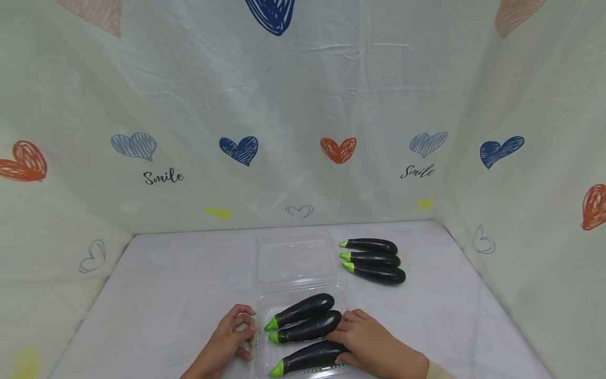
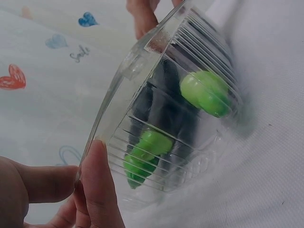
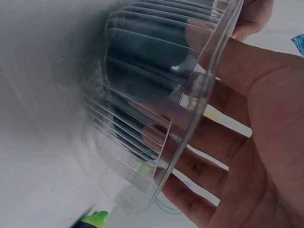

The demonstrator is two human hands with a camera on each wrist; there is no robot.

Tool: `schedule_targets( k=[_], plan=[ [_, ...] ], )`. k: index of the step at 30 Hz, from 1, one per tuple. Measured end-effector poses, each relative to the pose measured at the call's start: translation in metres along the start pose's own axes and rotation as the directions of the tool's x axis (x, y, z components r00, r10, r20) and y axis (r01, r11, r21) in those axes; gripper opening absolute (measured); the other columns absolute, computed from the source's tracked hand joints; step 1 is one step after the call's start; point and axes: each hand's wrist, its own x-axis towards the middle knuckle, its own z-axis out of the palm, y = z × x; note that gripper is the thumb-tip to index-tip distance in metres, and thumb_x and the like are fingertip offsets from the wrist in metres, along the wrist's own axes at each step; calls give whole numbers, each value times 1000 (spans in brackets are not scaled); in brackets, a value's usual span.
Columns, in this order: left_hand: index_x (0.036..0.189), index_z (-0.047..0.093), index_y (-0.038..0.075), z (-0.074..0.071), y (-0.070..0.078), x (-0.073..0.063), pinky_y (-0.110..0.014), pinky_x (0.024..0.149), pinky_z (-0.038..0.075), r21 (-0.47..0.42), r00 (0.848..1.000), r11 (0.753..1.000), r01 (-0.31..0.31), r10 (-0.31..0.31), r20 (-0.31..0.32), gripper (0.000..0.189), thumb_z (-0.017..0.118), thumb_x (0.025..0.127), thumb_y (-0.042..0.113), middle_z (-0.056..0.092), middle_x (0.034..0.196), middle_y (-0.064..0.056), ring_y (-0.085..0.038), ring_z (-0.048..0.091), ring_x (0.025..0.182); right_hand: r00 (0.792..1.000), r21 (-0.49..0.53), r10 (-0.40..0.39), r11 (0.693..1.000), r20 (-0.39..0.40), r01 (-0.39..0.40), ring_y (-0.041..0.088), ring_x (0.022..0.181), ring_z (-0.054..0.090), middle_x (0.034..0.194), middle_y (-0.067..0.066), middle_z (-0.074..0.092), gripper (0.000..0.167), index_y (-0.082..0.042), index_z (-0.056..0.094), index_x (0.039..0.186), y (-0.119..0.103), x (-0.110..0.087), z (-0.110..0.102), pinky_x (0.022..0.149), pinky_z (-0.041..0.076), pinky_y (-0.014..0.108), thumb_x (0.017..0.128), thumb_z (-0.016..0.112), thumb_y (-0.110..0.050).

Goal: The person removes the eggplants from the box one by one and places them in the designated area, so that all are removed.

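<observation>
A clear plastic clamshell container (image 1: 262,351) lies with its lid folded back, and three dark eggplants with green stem ends rest in its base. My left hand (image 1: 230,334) pinches the container's left rim between thumb and finger, as the left wrist view shows up close. Over the right rim reaches my right hand (image 1: 371,342), its thumb and fingers around the blunt end of the nearest eggplant (image 1: 310,356). Its fingertips also come close to the middle eggplant (image 1: 307,327). The far eggplant (image 1: 303,309) lies slanted beside that one. Green stem ends (image 2: 148,151) show through the ribbed wall.
The container's transparent lid (image 1: 293,260) lies flat behind the base. Three more eggplants (image 1: 371,259) lie side by side on the white tabletop (image 1: 189,284), right of the lid. A cloth backdrop (image 1: 293,105) with printed hearts encloses the table's back and sides.
</observation>
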Motion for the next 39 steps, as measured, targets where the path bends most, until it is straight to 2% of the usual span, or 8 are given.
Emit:
schedule_targets(
  k=[6,14,23,29,35,39],
  plan=[
    [127,42,-3,0,-1,2,-30,54,58,0,1000,1000,-7,7,6,30,60,102,-1,56,92,-1,-18,59,73,1000,18,11,1000,29,-12,3,90,57,101,-17,75,31,-21,78,112,0,2,0,89,52,27,85,88,-35],
    [127,42,-4,0,-1,2,-31,55,58,12,1000,1000,-9,9,8,31,60,102,0,56,92,-2,-18,60,74,1000,1,-6,1000,-27,6,5,95,58,101,-16,75,30,-20,78,113,0,-1,-2,88,52,25,88,86,-34],
    [127,43,-4,-1,-3,1,-32,55,58,7,1000,1000,-26,26,10,32,62,102,2,56,92,-2,-18,59,75,998,-15,57,998,-12,-57,9,105,61,107,-13,73,36,-21,77,121,1,-4,-15,94,56,29,89,85,-35],
    [127,43,-4,-1,-3,0,-31,54,57,8,1000,1000,-27,27,8,32,62,101,1,55,92,-2,-18,59,75,992,-48,35,998,-122,-41,13,109,61,112,-10,71,40,-21,74,124,9,-9,-19,93,56,32,87,86,-29],
    [127,43,-3,-1,-4,0,-31,54,57,2,1000,1000,-23,23,3,33,62,100,1,55,92,-2,-19,58,74,971,-53,25,998,-236,-38,14,110,61,114,-10,70,45,-21,73,124,17,-15,-20,94,56,34,83,89,-24],
    [127,42,-3,-2,-4,0,-31,54,57,-4,1000,1000,-25,25,14,34,62,100,1,54,93,-2,-19,58,74,959,-66,46,996,-281,-67,15,110,62,113,-10,71,45,-20,74,123,22,-20,-23,92,56,36,81,90,-25]
  ],
)
